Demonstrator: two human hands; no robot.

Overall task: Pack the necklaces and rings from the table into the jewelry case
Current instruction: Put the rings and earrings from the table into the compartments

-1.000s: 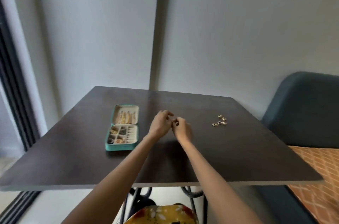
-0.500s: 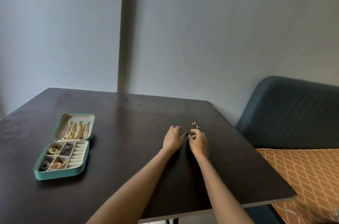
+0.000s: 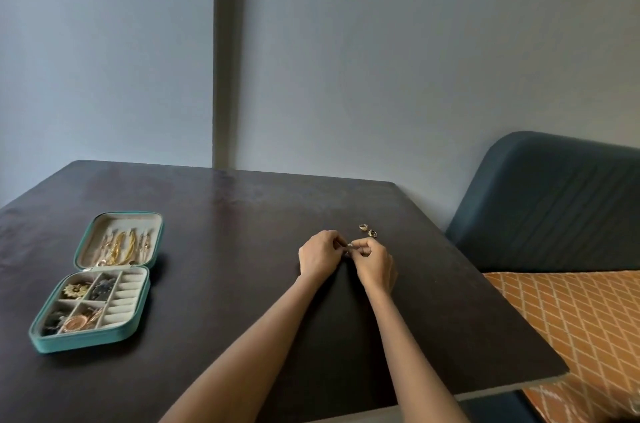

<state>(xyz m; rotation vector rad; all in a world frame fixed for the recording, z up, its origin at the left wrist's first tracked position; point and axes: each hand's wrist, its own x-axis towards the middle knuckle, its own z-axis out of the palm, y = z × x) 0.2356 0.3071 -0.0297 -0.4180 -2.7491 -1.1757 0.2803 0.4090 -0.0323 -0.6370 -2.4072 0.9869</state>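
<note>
A teal jewelry case (image 3: 41, 341) lies open at the table's left, gold necklaces (image 3: 119, 247) hanging in its lid and small pieces in its tray compartments. My left hand (image 3: 318, 256) and my right hand (image 3: 375, 263) meet at mid-table, fingertips pinched together on a small ring (image 3: 349, 246) between them. Two more rings (image 3: 367, 230) lie on the dark tabletop just beyond my right hand.
The dark table (image 3: 242, 221) stands against a grey wall. A dark blue sofa (image 3: 554, 201) with an orange patterned cushion (image 3: 571, 325) sits close to the table's right edge.
The view has swung right, so the case now sits further left. Both hands reached the ring cluster and lifted one ring off the table; fewer rings lie there now.
</note>
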